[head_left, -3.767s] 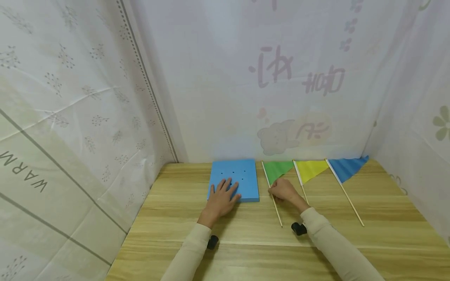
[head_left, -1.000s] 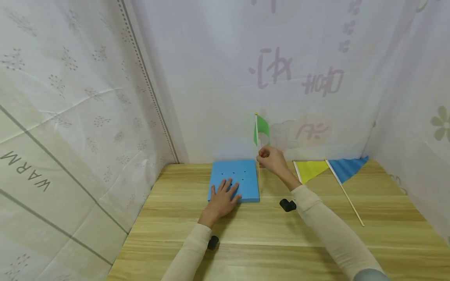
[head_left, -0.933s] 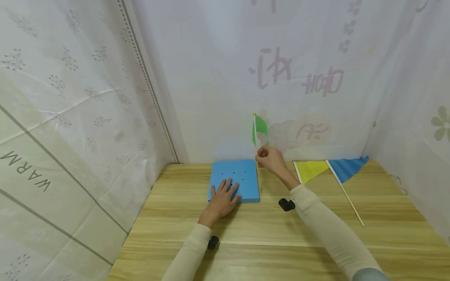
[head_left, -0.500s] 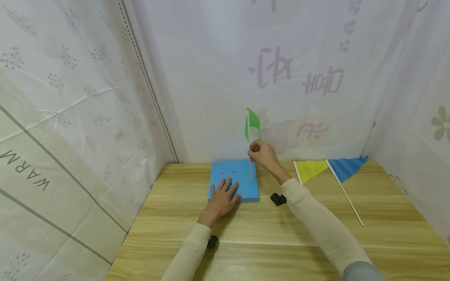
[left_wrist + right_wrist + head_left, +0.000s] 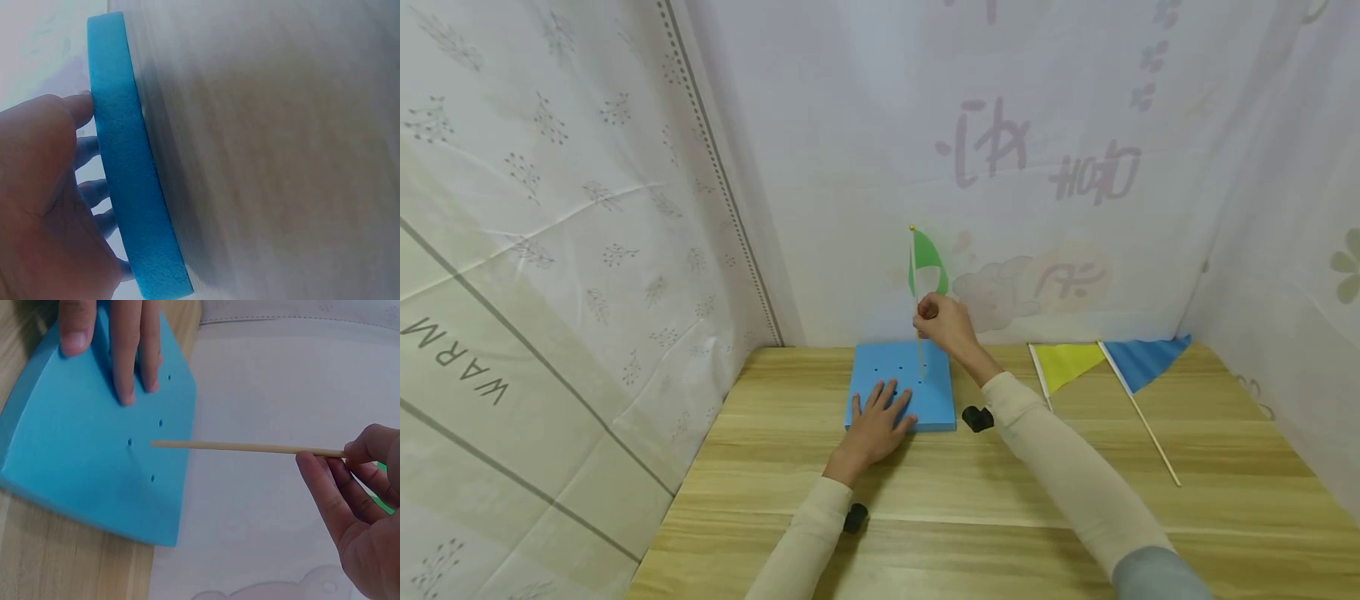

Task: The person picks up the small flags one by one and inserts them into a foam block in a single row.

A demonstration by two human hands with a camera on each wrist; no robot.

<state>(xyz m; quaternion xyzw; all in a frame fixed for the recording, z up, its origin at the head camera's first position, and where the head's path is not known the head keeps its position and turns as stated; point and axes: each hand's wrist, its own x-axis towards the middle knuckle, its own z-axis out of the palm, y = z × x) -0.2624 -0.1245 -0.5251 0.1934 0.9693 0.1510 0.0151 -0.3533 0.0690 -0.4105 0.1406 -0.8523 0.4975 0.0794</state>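
A blue foam block (image 5: 936, 408) with several small holes in its top lies flat near the back of the table. My left hand (image 5: 874, 425) rests on its front left part, fingers spread and straight; the left wrist view shows the fingertips over the edge of the block (image 5: 128, 162). Above the block, my right hand (image 5: 947, 325) pinches the stick of a green pennant flag (image 5: 928, 250), held nearly upright. In the right wrist view the bare lower tip of the flag's stick (image 5: 237, 447) points at the block, close over the holes, and the right hand (image 5: 356, 487) grips farther up.
To the right lie a yellow pennant flag (image 5: 1063, 364) and a blue pennant flag (image 5: 1146, 362), sticks toward the front. The wooden table (image 5: 940, 533) meets a patterned cloth wall (image 5: 820, 208) behind the block. My right forearm covers part of the yellow flag's stick.
My right hand picked the green flag up from the table, raised it upright and carried it left over the block. The left hand has stayed on the block.
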